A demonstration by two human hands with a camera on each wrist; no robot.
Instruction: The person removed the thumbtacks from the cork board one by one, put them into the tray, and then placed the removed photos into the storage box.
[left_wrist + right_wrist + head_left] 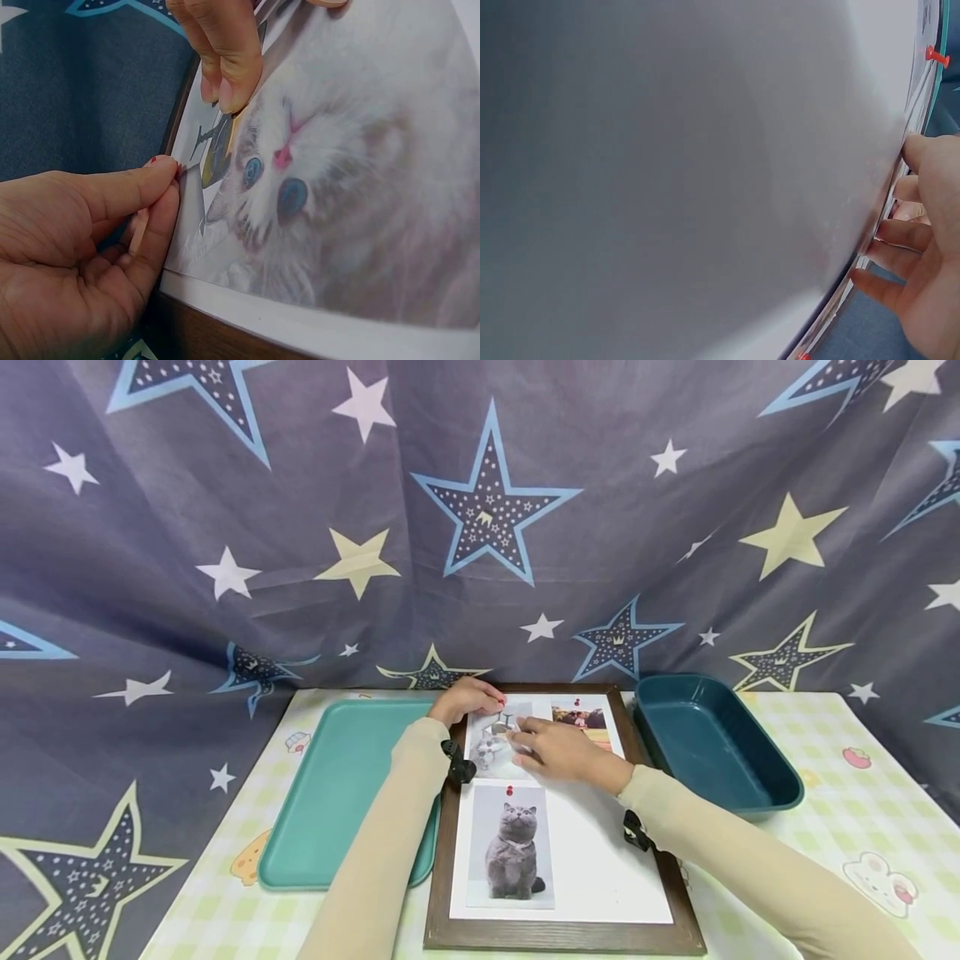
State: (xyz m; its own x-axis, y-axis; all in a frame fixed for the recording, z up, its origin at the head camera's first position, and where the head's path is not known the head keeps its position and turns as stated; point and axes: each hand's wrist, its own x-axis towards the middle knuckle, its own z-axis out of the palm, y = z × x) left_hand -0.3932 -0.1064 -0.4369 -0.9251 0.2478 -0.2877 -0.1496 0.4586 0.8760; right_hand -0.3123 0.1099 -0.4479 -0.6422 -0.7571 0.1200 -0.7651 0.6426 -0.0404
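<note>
A white board point(600, 860) in a brown wooden frame lies on the table. At its upper left is a photo of a pale, blue-eyed kitten point(330, 165). My left hand point(467, 697) pinches a red push pin point(154, 159) between thumb and index finger at the photo's top edge; the fingertips hide most of the pin. With fingers spread and nearly straight, my right hand point(562, 750) rests on the same photo. Below it, a grey cat photo point(513, 860) is held by another red push pin point(510, 791). A colourful pinned photo point(592, 720) is at the upper right.
Left of the board is a flat green tray point(337, 793), partly under my left sleeve. A deep dark teal bin point(720, 760) stands to the right, close to the frame. Behind the table hangs a grey star-patterned curtain point(300, 485). A checked cloth point(855, 827) covers the table.
</note>
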